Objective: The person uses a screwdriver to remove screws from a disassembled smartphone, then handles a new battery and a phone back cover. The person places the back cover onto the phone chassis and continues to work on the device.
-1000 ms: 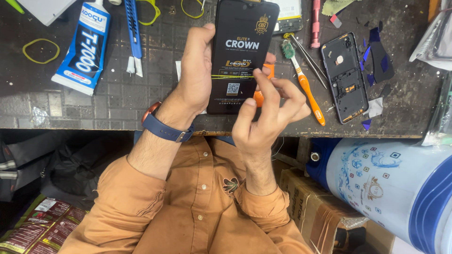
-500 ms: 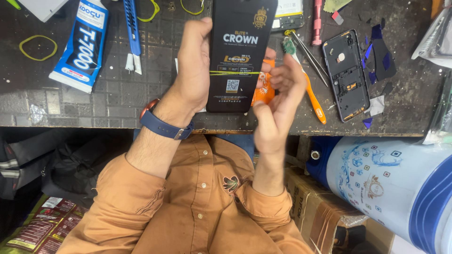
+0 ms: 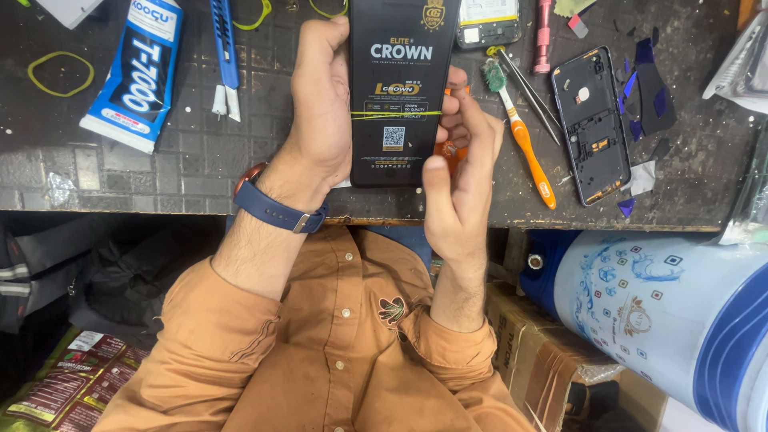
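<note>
Left hand: my left hand [image 3: 320, 104] is closed around the left long edge of a flat black box [image 3: 400, 88], palm against its side, fingers wrapped behind it and out of sight.
Right hand: my right hand [image 3: 464, 176] is curled at the box's right edge, thumb tip pressed near the lower right corner, fingertips [image 3: 456, 120] touching the right side. An orange item [image 3: 446, 152] shows between this hand and the box; I cannot tell what it is or whether I grip it.
Black box: held upright above the near edge of the workbench [image 3: 200, 168], printed face toward me, a thin yellow band running across its middle.
Wrist: a blue watch strap [image 3: 276, 212] sits on my left wrist.
Bench, left side: a blue and white glue tube [image 3: 136, 68] lies tilted, well apart from my hands; a blue utility knife [image 3: 224, 52] lies just right of it; a yellow rubber band [image 3: 60, 72] lies left of the tube.
Bench, right side: an orange-handled brush [image 3: 524, 140] lies diagonally just beside my right hand, metal tweezers [image 3: 532, 100] next to it; a black phone frame [image 3: 596, 124] lies further right, with dark blue fragments [image 3: 644, 88] beyond.
Below bench: a white and blue container [image 3: 664, 312] stands at right.
</note>
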